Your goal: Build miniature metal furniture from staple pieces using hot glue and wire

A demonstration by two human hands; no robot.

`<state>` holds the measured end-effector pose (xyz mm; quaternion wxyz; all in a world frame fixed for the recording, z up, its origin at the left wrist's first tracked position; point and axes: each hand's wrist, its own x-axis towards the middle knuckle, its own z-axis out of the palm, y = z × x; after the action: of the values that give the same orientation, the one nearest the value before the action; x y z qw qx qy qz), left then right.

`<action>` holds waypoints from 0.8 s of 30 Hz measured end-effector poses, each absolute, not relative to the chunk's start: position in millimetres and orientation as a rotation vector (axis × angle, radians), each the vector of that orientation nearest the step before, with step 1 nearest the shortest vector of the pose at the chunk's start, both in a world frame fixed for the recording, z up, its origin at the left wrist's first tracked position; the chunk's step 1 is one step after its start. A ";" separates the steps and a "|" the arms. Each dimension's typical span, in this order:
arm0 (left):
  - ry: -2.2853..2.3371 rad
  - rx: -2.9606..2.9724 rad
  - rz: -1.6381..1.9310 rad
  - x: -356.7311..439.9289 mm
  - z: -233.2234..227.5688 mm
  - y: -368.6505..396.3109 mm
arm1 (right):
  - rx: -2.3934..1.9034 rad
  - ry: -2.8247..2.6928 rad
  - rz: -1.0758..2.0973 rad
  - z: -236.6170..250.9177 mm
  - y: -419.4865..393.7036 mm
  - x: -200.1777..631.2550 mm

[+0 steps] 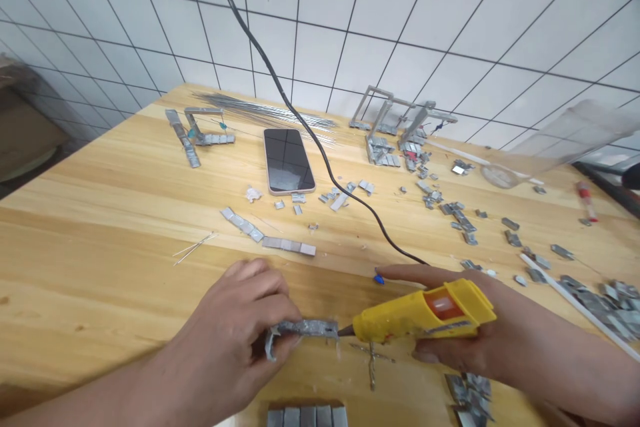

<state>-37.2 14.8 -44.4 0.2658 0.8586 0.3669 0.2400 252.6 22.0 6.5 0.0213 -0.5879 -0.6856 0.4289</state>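
Observation:
My left hand (245,330) pinches a bent strip of grey staples (315,328) between thumb and fingers, low over the table. In my right hand (460,340) is a yellow hot glue gun (400,317), tilted on its side. The gun's dark nozzle (347,331) meets or nearly meets the right end of the strip. My right index finger stretches forward, close to a small blue piece (379,278). A cross of short twisted wires (373,363) sits below the nozzle. Side-by-side staple strips (307,416) show at the bottom edge.
A black cable (300,119) crosses the view to the right hand. A phone (289,160) lies behind, near thin metal wires (265,110). Small staple frames (387,127) stand against the tiled wall. Loose staple pieces (457,217) and a clear plastic container (555,143) are at right.

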 end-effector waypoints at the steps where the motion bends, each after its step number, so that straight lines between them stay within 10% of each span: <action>1: 0.992 2.315 0.650 -37.1 -44.5 14.6 | -1.843 -2.129 1.323 5.7 22.2 252.0; 24: 0.992 2.330 0.649 -36.3 -44.0 14.5 | -1.901 -2.230 1.282 3.5 19.7 253.8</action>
<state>-36.3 14.5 -44.0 0.2607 0.8605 0.3664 0.2396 253.8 19.7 3.5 -0.0283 -0.5942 -0.6969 0.4005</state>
